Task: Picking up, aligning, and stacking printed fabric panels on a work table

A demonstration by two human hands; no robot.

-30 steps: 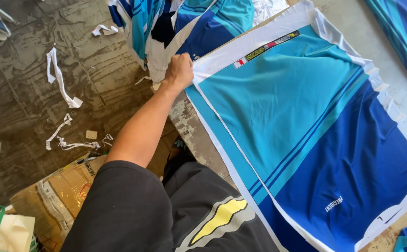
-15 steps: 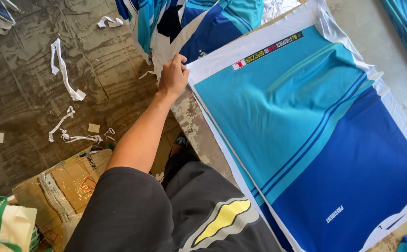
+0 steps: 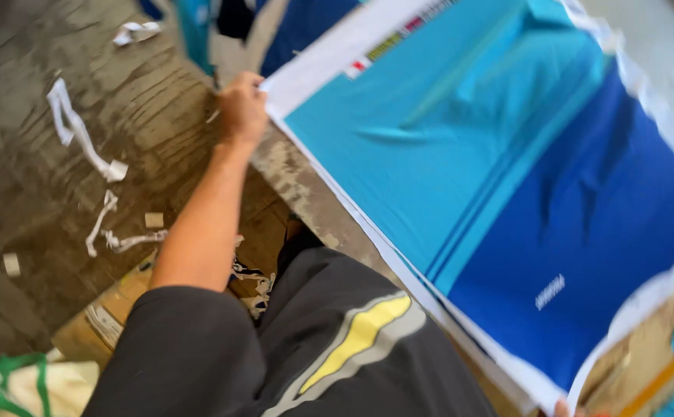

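Note:
A large printed fabric sheet [image 3: 445, 154] with a white border, a teal panel and a dark blue panel is stretched across the right of the view. My left hand [image 3: 240, 108] is closed on its upper left corner, arm extended over the table edge. Only a sliver of my right hand [image 3: 561, 408] shows at the bottom edge, pinching the sheet's lower corner, which curls upward. My dark shirt with a yellow stripe [image 3: 356, 340] fills the bottom centre.
White fabric strips [image 3: 82, 139] and small scraps [image 3: 121, 235] litter the dark floor on the left. More teal and blue fabric [image 3: 283, 27] hangs at the top. A worn table edge [image 3: 306, 193] runs under the sheet. A white and green bag [image 3: 20, 382] sits bottom left.
The sheet has lifted off the table and come closer, its lower corner now raised by my right hand. My left hand keeps its hold on the upper corner.

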